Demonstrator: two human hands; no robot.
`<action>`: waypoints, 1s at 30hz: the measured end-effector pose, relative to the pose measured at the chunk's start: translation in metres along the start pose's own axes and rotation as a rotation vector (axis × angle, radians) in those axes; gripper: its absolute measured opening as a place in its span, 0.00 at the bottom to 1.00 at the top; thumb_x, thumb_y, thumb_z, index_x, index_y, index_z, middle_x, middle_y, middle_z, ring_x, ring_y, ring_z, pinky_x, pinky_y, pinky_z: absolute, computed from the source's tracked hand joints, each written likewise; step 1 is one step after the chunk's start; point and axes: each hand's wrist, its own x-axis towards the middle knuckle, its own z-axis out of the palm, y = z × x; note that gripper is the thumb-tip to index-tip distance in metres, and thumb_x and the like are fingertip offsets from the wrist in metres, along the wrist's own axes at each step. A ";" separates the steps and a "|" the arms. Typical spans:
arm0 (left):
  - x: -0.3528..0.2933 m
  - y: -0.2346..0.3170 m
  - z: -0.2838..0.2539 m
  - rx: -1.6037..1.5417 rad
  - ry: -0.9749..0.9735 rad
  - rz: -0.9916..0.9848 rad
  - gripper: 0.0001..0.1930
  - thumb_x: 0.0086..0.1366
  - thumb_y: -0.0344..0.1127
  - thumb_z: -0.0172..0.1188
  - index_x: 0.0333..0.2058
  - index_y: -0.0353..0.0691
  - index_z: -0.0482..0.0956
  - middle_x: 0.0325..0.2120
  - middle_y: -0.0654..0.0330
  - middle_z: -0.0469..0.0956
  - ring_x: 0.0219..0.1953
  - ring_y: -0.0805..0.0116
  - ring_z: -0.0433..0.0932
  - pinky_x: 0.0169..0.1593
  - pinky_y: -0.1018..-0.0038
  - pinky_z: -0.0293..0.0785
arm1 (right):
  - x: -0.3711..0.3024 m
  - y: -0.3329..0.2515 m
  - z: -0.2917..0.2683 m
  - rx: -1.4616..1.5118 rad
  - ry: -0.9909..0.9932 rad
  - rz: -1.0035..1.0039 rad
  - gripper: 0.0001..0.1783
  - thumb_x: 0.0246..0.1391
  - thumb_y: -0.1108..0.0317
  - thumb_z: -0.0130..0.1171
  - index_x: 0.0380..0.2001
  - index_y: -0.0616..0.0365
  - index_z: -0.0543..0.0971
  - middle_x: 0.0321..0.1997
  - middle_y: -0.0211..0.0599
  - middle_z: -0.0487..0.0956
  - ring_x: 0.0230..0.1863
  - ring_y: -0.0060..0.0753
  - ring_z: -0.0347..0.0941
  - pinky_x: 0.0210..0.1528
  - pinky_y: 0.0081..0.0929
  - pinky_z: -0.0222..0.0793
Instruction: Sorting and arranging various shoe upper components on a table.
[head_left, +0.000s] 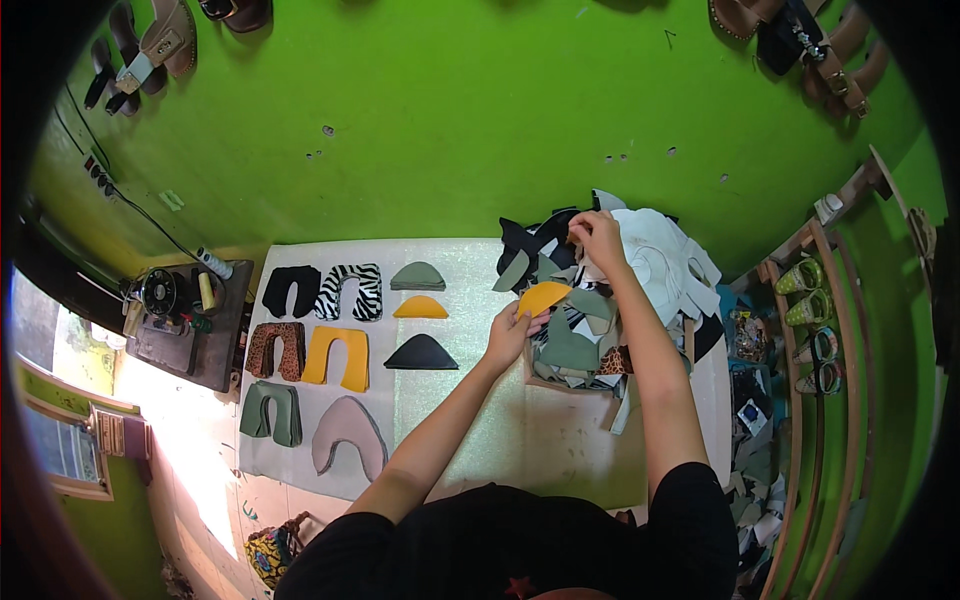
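Observation:
My left hand is closed on a yellow half-moon leather piece, its curved edge facing up, above the front of a scrap pile. Over the far side of that heap, my right hand has its fingers pinched together; what lies between them is too small to make out. The heap of leather scraps mixes green, black, white and leopard-print offcuts in and around a wooden box. Left of my hands lie half-moon stacks: green, yellow and black.
U-shaped cutouts, including black, zebra-print, leopard-print, yellow, green and greyish-pink, lie on the white table. A small machine stands at left; a sandal rack is at right.

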 end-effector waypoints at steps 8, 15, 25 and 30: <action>-0.024 0.017 -0.003 -0.024 0.066 -0.056 0.16 0.67 0.35 0.37 0.45 0.26 0.65 0.40 0.49 0.73 0.43 0.64 0.75 0.44 0.76 0.73 | -0.009 -0.036 -0.043 0.561 0.189 0.184 0.06 0.50 0.72 0.53 0.30 0.63 0.71 0.21 0.31 0.73 0.23 0.19 0.66 0.27 0.17 0.61; -0.050 0.047 -0.008 -0.046 0.096 0.025 0.13 0.63 0.29 0.45 0.44 0.26 0.66 0.39 0.51 0.74 0.42 0.66 0.75 0.44 0.79 0.73 | -0.045 -0.081 -0.058 0.441 0.093 0.187 0.08 0.55 0.69 0.45 0.36 0.62 0.70 0.25 0.31 0.73 0.25 0.19 0.67 0.28 0.16 0.62; -0.092 0.064 -0.010 -0.039 0.196 0.027 0.15 0.60 0.28 0.52 0.44 0.29 0.64 0.36 0.54 0.74 0.38 0.69 0.76 0.39 0.80 0.76 | -0.088 -0.143 -0.080 0.825 -0.363 0.835 0.20 0.50 0.77 0.42 0.49 0.63 0.63 0.33 0.41 0.72 0.31 0.25 0.69 0.32 0.18 0.66; -0.109 0.071 -0.006 -0.068 0.087 -0.025 0.15 0.62 0.27 0.44 0.47 0.27 0.61 0.39 0.51 0.72 0.39 0.62 0.76 0.44 0.75 0.76 | -0.102 -0.155 -0.081 0.780 -0.469 0.497 0.26 0.44 0.79 0.52 0.50 0.64 0.61 0.33 0.38 0.73 0.31 0.24 0.71 0.34 0.18 0.66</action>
